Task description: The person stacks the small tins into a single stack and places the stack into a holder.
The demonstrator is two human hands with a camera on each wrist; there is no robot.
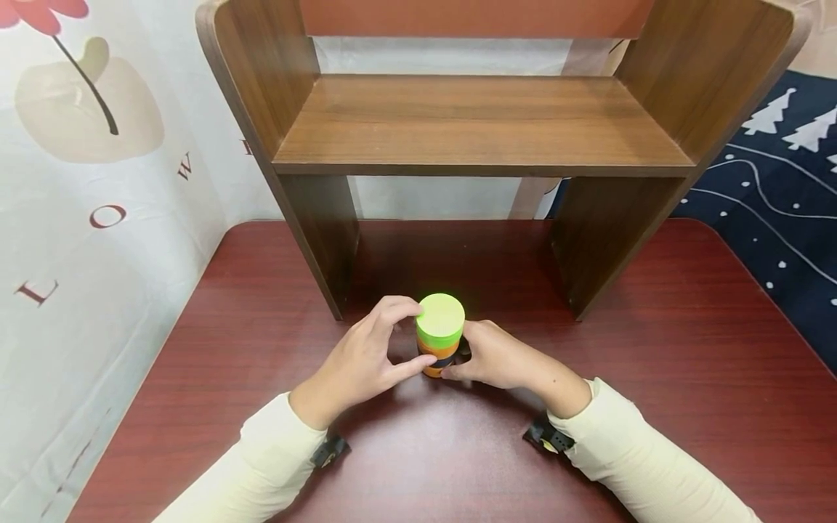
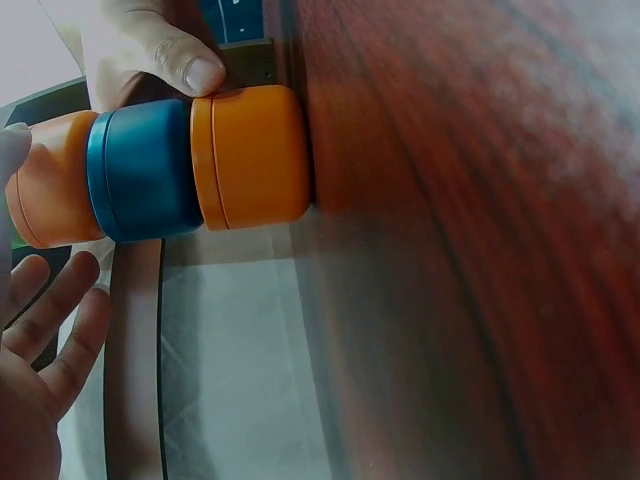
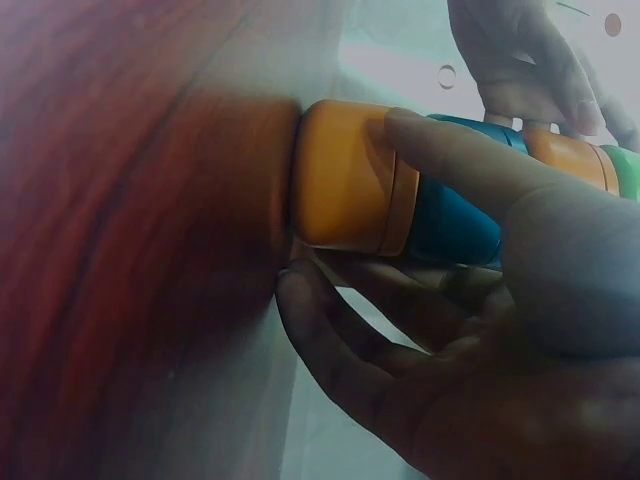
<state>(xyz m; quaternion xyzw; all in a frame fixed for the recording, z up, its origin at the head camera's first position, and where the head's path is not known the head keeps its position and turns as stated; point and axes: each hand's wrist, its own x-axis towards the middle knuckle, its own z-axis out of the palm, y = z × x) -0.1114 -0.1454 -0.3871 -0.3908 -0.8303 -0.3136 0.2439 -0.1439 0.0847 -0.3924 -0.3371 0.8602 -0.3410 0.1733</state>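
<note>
A stack of small round lidded jars stands upright on the table. Its lowest jar (image 2: 255,158) is orange, with a dark blue jar (image 2: 150,170) above, then a second orange jar (image 3: 565,160) and a bright green one (image 1: 441,319) on top. My left hand (image 1: 366,356) holds the upper part of the stack between thumb and index finger, its other fingers spread apart. Lower down, my right hand (image 1: 497,356) grips the stack from the right. Its thumb (image 3: 450,150) lies across the lowest orange and blue jars, while the other fingers curl behind them.
A brown wooden shelf unit (image 1: 484,131) stands on the reddish table (image 1: 216,349), just beyond the hands, with side panels reaching down left and right. Printed cloth (image 1: 118,240) hangs on the left, and dark blue cloth with white trees (image 1: 778,196) hangs on the right.
</note>
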